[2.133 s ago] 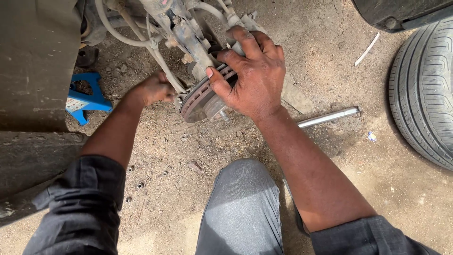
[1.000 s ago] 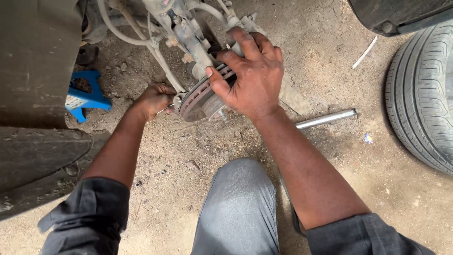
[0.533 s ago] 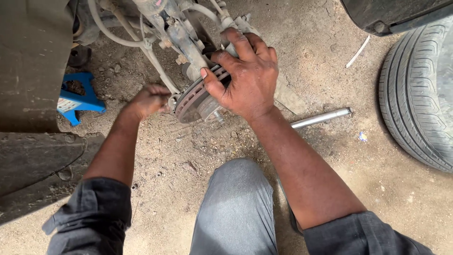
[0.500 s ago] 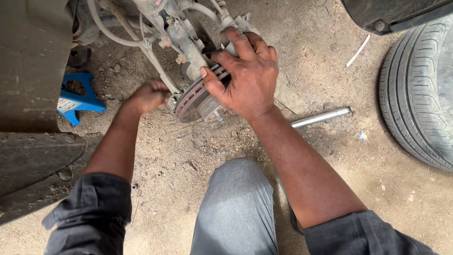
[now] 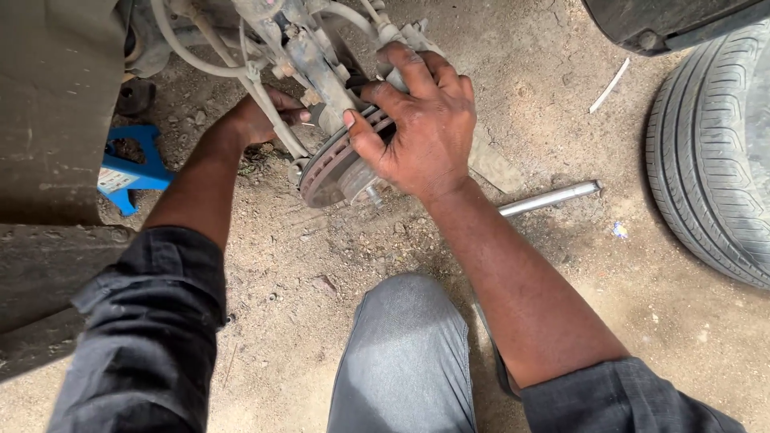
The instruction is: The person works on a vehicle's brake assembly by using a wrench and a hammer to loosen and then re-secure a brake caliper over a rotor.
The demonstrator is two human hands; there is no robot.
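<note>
A rusty brake disc [image 5: 325, 170] hangs on the wheel hub of a raised car, under the strut and hoses [image 5: 277, 48]. My right hand [image 5: 421, 128] lies over the disc's outer face and the caliper, fingers curled round the top edge. My left hand [image 5: 261, 116] reaches behind the disc, under the hoses; its fingers are partly hidden, so what they hold is unclear.
A blue jack stand [image 5: 128, 168] sits under the car body at left. A metal bar [image 5: 549, 199] lies on the dirt to the right of the hub. A removed tyre [image 5: 718, 152] lies at the right edge. My knee [image 5: 401, 345] is bent below the hub.
My left hand has moved up and further in behind the disc. My right hand keeps its grip on the disc. The view has shifted slightly.
</note>
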